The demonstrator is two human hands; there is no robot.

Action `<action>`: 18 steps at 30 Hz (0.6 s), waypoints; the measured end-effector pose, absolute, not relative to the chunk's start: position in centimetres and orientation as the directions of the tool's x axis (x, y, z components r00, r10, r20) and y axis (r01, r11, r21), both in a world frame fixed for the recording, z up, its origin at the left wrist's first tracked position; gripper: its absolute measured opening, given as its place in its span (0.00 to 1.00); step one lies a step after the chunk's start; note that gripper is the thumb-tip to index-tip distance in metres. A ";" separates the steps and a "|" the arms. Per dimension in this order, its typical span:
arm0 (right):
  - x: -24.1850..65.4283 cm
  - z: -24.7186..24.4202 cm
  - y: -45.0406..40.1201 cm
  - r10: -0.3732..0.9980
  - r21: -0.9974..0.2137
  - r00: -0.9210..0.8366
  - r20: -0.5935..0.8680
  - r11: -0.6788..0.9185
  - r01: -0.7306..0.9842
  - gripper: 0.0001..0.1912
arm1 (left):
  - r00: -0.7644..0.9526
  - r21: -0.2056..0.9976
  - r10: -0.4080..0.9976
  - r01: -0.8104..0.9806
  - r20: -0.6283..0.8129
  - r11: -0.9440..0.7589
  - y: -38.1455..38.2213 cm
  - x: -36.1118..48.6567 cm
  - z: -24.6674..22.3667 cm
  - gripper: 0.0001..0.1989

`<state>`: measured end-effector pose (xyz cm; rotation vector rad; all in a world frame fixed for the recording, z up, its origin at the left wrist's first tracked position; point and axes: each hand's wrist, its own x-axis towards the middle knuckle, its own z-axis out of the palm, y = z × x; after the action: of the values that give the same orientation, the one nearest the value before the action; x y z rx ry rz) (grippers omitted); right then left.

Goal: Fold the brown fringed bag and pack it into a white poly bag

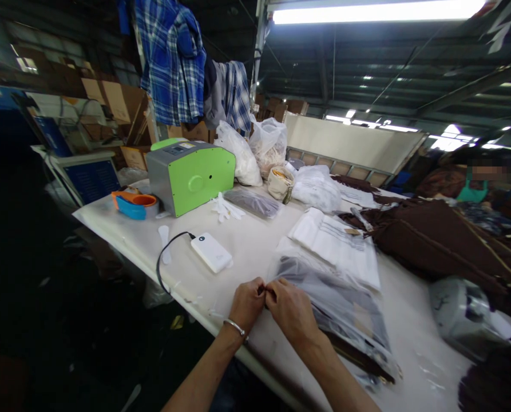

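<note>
My left hand [247, 302], with a silver bangle at its wrist, is closed with its fingertips pinched together. Knuckles nearly touching it, my right hand [292, 309] is closed in the same kind of pinch. What the fingertips hold, if anything, is too small and hidden to name. Just beyond and right of my right hand lies a clear plastic bag [336, 297] with a folded dark garment inside. Behind that bag are folded white pieces [336, 243] with grey lines. A white power bank [211, 252] with a black cable lies ahead of my left hand.
A green and grey machine [201, 177] stands at the back left, beside an orange and blue tape dispenser [135, 205]. Stuffed plastic bags [317, 187] sit at the back. Brown garments [435, 240] and a metallic device [465, 315] occupy the right; a person [448, 177] is beyond.
</note>
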<state>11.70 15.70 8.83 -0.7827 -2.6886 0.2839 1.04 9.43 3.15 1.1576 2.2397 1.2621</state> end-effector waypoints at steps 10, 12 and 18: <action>16.3 6.4 18.0 0.639 -0.541 -0.725 0.256 0.717 0.440 0.07 | -0.634 0.863 0.770 0.426 0.071 0.271 9.2 1.2 3.7 0.14; 17.4 5.6 18.4 0.577 -0.501 -0.756 0.310 0.774 0.386 0.08 | -0.637 0.870 0.768 0.413 0.066 0.268 9.2 1.2 3.7 0.14; 19.1 4.9 19.6 0.430 -0.259 -0.804 0.410 0.900 0.350 0.07 | -0.637 0.893 0.770 0.370 0.043 0.257 9.3 1.3 3.6 0.15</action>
<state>19.08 19.58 4.93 -0.5658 -2.5950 0.2344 1.27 9.27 3.63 1.0376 2.1308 1.3438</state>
